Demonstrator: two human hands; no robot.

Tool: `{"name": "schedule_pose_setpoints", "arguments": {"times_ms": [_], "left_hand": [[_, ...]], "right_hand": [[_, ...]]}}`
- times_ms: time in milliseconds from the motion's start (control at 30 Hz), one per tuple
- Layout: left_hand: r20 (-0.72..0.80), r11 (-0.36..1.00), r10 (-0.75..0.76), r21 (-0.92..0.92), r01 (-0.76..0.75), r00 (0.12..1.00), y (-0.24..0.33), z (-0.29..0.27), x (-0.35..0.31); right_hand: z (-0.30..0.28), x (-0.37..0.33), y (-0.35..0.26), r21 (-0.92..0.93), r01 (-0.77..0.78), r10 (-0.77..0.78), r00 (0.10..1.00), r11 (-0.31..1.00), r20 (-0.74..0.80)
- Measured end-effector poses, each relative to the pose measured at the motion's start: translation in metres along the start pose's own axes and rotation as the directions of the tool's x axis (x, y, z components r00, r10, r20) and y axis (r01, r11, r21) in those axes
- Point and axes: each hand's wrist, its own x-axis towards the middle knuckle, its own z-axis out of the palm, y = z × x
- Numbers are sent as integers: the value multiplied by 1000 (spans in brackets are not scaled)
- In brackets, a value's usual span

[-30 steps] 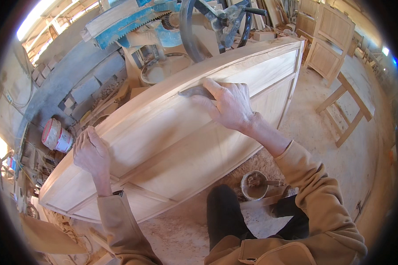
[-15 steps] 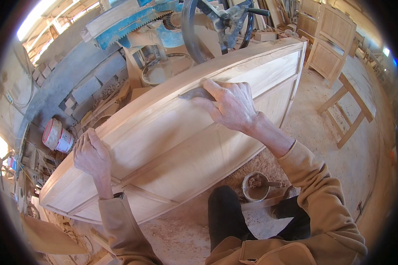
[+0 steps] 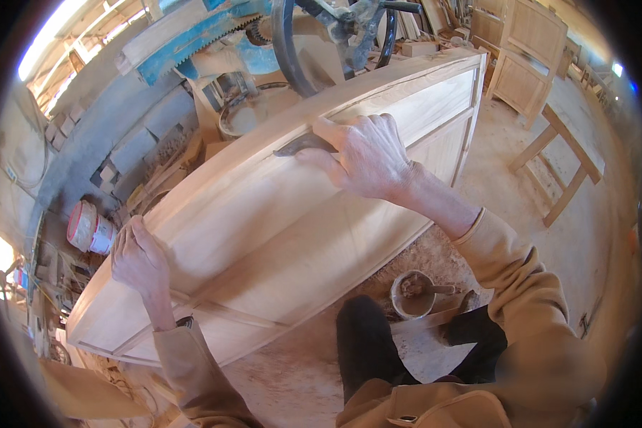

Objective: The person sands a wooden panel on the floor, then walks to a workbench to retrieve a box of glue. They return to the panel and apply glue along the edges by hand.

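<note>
In the head view, my right hand [image 3: 367, 155] pinches a dark tool [image 3: 298, 146] against the pale wooden panel [image 3: 264, 246] slanting before me, while my left hand [image 3: 141, 262] curls tightly over its long upper edge.

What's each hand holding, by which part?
The right hand grips a dark grey, curved, pointed tool by its right end; the left hand grasps a pale, wooden, panelled piece by its upper edge.
</note>
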Motion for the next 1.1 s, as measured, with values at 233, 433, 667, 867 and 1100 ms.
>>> {"name": "schedule_pose_setpoints", "arguments": {"times_ms": [233, 433, 667, 867, 1100], "left_hand": [[15, 999, -24, 27, 24, 1000, 2, 1, 1], [24, 1000, -13, 26, 13, 1000, 2, -2, 0], [3, 998, -5, 56, 5, 1000, -2, 2, 0], [7, 997, -47, 63, 46, 999, 3, 2, 1], [-3, 997, -65, 30, 65, 998, 7, 1, 0]], "right_hand": [[-12, -2, 23, -27, -11, 10, 999, 1000, -44], [-13, -4, 24, -33, -19, 17, 998, 999, -61], [-31, -9, 51, -10, -175, 175, 985, 985, -13], [-64, -38, 115, -65, -283, 270, 950, 957, -155], [-81, -132, 111, -1, -449, 449, 893, 894, 23]]}}
